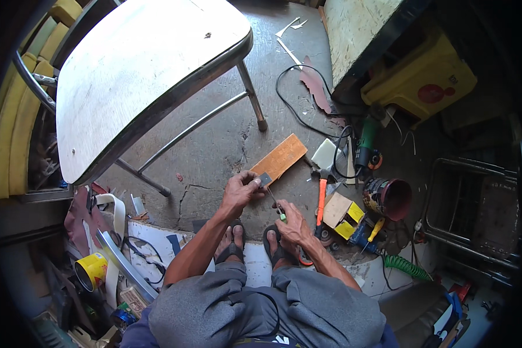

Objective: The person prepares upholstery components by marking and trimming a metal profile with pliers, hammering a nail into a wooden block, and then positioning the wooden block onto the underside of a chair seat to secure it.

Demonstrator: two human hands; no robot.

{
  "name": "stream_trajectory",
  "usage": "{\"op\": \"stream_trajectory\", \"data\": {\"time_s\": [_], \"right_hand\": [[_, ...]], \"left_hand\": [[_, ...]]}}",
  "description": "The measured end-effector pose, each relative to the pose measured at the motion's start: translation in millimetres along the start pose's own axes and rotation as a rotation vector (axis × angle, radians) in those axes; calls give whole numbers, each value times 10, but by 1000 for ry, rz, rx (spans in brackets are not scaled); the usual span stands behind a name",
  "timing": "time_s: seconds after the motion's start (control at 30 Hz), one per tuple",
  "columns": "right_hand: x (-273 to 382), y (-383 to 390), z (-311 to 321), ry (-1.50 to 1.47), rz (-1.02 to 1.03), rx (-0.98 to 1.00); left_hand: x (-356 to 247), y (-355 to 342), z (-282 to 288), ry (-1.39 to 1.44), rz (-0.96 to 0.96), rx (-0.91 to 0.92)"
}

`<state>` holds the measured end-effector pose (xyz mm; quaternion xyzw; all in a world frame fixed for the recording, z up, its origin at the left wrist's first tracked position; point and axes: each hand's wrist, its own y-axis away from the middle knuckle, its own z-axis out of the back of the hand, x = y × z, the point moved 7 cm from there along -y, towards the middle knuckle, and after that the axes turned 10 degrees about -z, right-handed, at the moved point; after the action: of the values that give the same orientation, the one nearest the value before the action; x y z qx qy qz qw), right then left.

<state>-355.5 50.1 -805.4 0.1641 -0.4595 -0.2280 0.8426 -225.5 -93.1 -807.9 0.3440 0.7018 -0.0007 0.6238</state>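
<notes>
Left hand (239,192): here I am, thumb and fingers pinched together on a small dark plate, forearm reaching up from below.
Dark plate (264,179): square, flat, sitting in my left grip right at the near end of the wooden block, overlapping its corner; whether it presses on the wood, I cannot tell.
Wooden block (281,158): orange-brown, lying slantwise on the floor ahead of my feet, its far end pointing up and to the right.
Right hand (294,223): and over on this side, fingers wrapped round a green-handled tool (283,217), its thin shaft angling up toward the plate; whether the tip touches, I cannot tell.
Sandals (232,252): dark straps, both feet planted below my hands.
Hammer (321,203): orange handle, just beyond my right hand, head up near a pale slab (326,153).
Yellow-and-black box (348,216): right of the hammer, flaps open, with a yellow-handled screwdriver (377,228) near it.
Stained pot (388,198): further right, tipped so its reddish inside shows, below a green power tool (366,141).
Green coil (407,267): springy hose at lower right.
White tabletop (156,69): big and curved on metal legs, filling the upper left.
Yellow can (91,271): on its side among the clutter, lower left.
</notes>
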Motion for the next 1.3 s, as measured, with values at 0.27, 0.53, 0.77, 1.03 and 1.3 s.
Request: {"op": "stream_trajectory", "data": {"time_s": [0.27, 0.53, 0.77, 1.03, 1.3], "right_hand": [[194, -7, 42, -6, -27, -3], [255, 32, 53, -116, -114, 22], [246, 21, 33, -87, -86, 42], [212, 28, -9, -93, -104, 31], [219, 131, 32, -100, -230, 66]], "left_hand": [[37, 146, -151, -187, 33, 88], [106, 177, -180, -223, 6, 51], [105, 225, -193, -248, 15, 25], [87, 237, -179, -247, 15, 25], [182, 244, -188, -190, 24, 51]]}}
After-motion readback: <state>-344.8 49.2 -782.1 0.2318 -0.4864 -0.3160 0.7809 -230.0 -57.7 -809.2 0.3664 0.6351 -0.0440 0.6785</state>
